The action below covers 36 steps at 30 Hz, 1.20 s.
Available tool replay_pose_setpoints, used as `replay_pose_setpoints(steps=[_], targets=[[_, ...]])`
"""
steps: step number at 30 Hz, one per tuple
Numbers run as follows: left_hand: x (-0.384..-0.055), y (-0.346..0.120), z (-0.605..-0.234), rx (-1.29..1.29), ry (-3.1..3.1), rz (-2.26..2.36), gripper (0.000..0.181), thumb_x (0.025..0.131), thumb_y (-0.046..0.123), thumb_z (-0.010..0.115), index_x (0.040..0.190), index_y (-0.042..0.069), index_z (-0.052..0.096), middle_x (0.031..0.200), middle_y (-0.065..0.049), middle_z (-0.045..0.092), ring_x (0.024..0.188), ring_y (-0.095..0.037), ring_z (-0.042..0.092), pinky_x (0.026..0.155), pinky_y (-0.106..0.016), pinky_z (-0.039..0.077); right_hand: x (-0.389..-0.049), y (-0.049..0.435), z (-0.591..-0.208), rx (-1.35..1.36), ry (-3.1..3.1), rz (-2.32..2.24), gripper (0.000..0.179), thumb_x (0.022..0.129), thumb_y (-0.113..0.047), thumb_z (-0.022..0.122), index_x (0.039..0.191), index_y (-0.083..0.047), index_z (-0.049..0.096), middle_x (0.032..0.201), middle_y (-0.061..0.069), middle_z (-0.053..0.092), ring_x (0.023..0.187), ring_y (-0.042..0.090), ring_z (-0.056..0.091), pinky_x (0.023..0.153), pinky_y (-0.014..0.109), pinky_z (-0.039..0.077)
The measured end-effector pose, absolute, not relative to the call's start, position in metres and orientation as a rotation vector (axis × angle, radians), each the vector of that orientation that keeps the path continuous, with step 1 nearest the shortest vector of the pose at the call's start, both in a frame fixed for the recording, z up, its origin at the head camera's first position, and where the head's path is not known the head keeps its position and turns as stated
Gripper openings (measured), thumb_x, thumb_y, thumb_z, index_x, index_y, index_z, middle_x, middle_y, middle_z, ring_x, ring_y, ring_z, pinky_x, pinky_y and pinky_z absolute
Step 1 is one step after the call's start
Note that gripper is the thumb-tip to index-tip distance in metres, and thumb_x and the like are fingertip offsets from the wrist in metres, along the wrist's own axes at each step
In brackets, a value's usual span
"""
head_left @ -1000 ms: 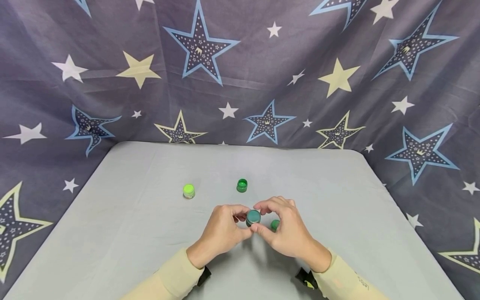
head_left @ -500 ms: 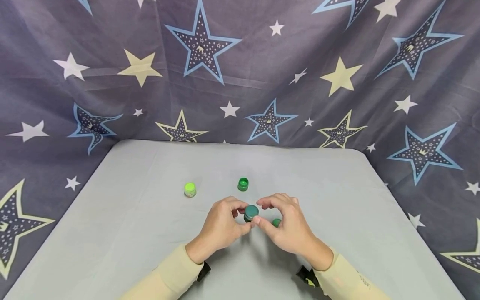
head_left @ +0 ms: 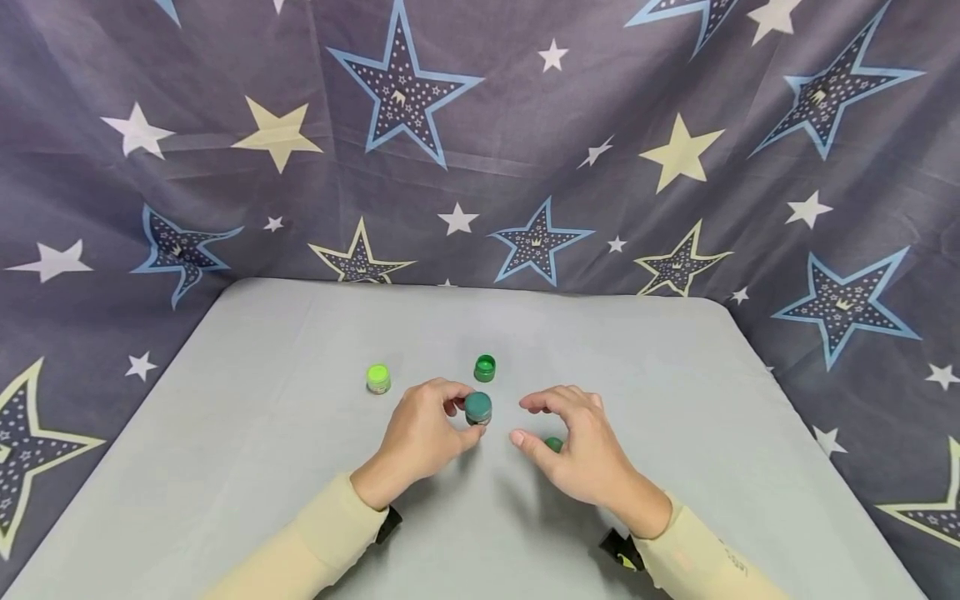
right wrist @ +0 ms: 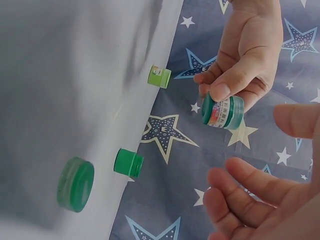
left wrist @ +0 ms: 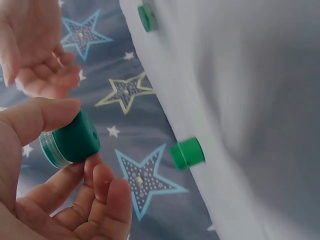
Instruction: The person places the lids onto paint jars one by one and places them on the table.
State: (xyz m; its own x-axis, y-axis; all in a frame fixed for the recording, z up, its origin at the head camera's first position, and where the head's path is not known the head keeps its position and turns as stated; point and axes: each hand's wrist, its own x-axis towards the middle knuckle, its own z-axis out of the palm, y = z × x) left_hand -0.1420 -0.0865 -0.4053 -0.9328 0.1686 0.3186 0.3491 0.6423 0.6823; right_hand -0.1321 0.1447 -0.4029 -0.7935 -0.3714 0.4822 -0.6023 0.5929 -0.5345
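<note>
My left hand (head_left: 420, 429) pinches a small dark green paint jar (head_left: 478, 410) between thumb and fingers, raised over the table. Its lid is on, and a printed label shows in the right wrist view on the jar's side (right wrist: 220, 112). To the right, my right hand (head_left: 577, 446) is apart from the jar, thumb and fingers spread with nothing between them. A loose green lid (head_left: 553, 444) lies on the table, partly hidden behind that hand; the right wrist view shows the lid (right wrist: 75, 185) whole. Beyond the hands stands an uncapped green jar (head_left: 484, 375).
A lime-green jar (head_left: 378, 380) with its lid on stands at the left of the grey-covered table (head_left: 300, 350). A dark cloth with stars (head_left: 480, 150) hangs behind and along both sides of the table.
My right hand has let go of the dark green jar's lid. My left hand has carried the jar left and slightly away, widening the gap between the hands.
</note>
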Motion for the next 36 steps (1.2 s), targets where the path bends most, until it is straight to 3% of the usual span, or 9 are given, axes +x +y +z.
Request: replay_pose_setpoints(steps=[17,36], targets=[[-0.180,-0.124,-0.413,-0.266,-2.924,-0.942,0.020,0.077,0.017,0.090,0.091,0.014,0.075,0.082,0.003,0.068,0.072,-0.014,0.060,0.064,-0.033,0.050,-0.133,0.159,-0.405,0.769,-2.546,0.927,0.038,0.084,-0.033,0.084,0.113,-0.011,0.073,0.109,-0.001,0.073,0.109,0.017,0.062,0.090,0.041,0.034],[-0.191,-0.142,-0.420,-0.239,-3.132,-0.682,0.018,0.072,0.007,0.088,0.085,0.011,0.075,0.083,-0.001,0.070,0.075,-0.019,0.061,0.064,-0.038,0.052,-0.134,0.170,-0.409,0.740,-2.584,0.860,0.042,0.083,-0.036,0.084,0.115,-0.012,0.072,0.113,-0.002,0.072,0.108,0.018,0.063,0.089,0.041,0.036]])
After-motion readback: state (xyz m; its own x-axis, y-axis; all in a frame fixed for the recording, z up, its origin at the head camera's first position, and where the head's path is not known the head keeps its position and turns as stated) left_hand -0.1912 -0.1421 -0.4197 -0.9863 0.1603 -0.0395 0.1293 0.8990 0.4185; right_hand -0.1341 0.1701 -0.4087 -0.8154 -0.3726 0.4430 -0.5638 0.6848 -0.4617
